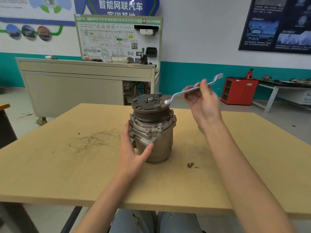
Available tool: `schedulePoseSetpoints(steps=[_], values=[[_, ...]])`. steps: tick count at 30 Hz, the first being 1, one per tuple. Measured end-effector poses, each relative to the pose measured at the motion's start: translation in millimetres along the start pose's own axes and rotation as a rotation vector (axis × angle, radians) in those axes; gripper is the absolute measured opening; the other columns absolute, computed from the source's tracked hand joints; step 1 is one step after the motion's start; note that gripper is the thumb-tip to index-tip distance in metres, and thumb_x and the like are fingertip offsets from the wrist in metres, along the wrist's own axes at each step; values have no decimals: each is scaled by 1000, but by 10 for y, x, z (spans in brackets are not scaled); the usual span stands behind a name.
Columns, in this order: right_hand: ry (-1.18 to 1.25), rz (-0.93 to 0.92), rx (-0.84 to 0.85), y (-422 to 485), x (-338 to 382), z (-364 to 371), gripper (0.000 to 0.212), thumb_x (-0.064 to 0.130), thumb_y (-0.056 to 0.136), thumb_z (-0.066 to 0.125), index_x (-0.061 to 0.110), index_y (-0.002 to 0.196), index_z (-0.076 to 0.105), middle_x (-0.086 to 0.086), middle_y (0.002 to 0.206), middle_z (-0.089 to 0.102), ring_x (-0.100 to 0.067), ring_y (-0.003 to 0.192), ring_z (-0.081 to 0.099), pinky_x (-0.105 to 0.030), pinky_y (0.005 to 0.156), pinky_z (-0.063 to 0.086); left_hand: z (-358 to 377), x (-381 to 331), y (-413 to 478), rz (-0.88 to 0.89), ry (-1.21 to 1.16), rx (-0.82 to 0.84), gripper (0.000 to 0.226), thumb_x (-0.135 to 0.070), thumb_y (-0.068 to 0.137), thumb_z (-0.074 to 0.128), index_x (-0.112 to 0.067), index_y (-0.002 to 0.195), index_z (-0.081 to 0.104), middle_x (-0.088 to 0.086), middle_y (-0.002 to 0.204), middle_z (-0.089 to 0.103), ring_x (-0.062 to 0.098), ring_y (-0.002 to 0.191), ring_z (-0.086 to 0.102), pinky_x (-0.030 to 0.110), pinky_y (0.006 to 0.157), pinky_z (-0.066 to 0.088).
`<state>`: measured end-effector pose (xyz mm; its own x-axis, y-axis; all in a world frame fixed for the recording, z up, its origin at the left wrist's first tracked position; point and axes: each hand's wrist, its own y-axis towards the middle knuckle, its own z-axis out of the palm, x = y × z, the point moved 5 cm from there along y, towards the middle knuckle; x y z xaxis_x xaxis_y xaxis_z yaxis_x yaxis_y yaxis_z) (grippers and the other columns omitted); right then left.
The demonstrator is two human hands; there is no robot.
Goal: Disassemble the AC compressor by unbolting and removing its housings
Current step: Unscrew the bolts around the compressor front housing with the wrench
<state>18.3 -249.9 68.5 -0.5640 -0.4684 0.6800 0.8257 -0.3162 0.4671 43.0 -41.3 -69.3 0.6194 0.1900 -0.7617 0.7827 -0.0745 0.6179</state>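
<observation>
Left hand [133, 148] grips the compressor [152, 128] mid-frame, right hand [202, 101] holds a wrench [193, 89] up above it, loose bolt [190, 164] lower right.

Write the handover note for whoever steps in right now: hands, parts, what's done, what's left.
Left hand: grip on the compressor, which stands upright on the table, pulley up.
Right hand: holds the wrench in the air to the right of the pulley, on no bolt.
Done: one loose bolt lies on the table, right of the compressor.
Left: several flange bolts are in place; housings not yet separated.
</observation>
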Motion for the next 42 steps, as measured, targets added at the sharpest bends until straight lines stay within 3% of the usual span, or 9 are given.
schedulePoseSetpoints(steps=[3, 7, 11, 22, 26, 31, 33, 37, 42], values=[[-140, -119, 100, -109, 263, 171, 28, 28, 101, 34, 14, 85, 53, 0, 61, 60, -20, 66, 63, -34, 73, 54, 2, 3, -4, 8, -1, 5, 97, -63, 69, 63, -42, 145, 5, -44, 136, 11, -32, 122, 14, -9, 93, 17], [-1160, -388, 322, -558, 44, 380, 14, 28, 96, 51, 27, 82, 52, 13, 56, 46, -2, 48, 43, -12, 51, 38, 5, -11, 0, 27, -7, -15, 98, -65, 69, 61, -38, 146, 7, -37, 139, 14, -29, 126, 15, -6, 98, 17], [-1748, -438, 409, -784, -326, 362, 32, 43, 87, 59, 16, 103, 60, 1, 79, 68, -15, 65, 60, -25, 56, 42, 9, -12, 3, 29, -19, -21, 99, -65, 68, 60, -34, 148, 10, -34, 141, 16, -22, 130, 19, 0, 104, 18], [-1662, -444, 327, -707, -341, 396, 23, 30, 91, 60, 12, 105, 65, -3, 78, 68, -21, 72, 62, -25, 58, 39, 7, -25, 3, 36, -14, -19, 96, -63, 69, 60, -35, 146, 10, -36, 140, 15, -24, 129, 18, -1, 103, 18], [-1602, -430, 376, -711, -349, 362, 24, 25, 92, 60, 9, 108, 66, -4, 83, 70, -21, 75, 63, -35, 65, 49, 9, -24, 7, 38, -19, -22, 96, -62, 69, 61, -34, 146, 10, -35, 140, 16, -25, 128, 18, -2, 101, 19], [-1442, -252, 351, -627, -312, 304, 14, 17, 90, 60, 16, 100, 69, 1, 67, 62, -12, 64, 56, -28, 60, 43, 2, -23, 4, 34, -14, -21, 93, -64, 69, 61, -42, 143, 9, -37, 140, 15, -27, 127, 17, -5, 98, 18], [-1395, -228, 324, -624, -288, 302, 11, 22, 88, 63, 17, 96, 69, 7, 65, 61, -2, 64, 56, -15, 56, 41, -2, -27, -1, 40, -10, -23, 94, -65, 69, 60, -41, 144, 8, -36, 141, 15, -26, 128, 16, -5, 99, 17], [-1556, -265, 311, -634, -307, 355, 29, 43, 82, 67, 16, 93, 63, 10, 63, 56, -1, 50, 46, -12, 46, 33, 4, -25, 3, 41, -24, -20, 96, -62, 70, 61, -34, 147, 10, -33, 142, 16, -25, 129, 17, -3, 101, 18], [-1762, -327, 312, -628, -345, 449, 29, 42, 88, 60, 15, 98, 59, 1, 74, 62, -16, 64, 53, -23, 52, 35, 2, -22, 3, 35, -26, -17, 97, -62, 70, 61, -33, 147, 10, -33, 143, 16, -25, 130, 16, -3, 101, 17]])
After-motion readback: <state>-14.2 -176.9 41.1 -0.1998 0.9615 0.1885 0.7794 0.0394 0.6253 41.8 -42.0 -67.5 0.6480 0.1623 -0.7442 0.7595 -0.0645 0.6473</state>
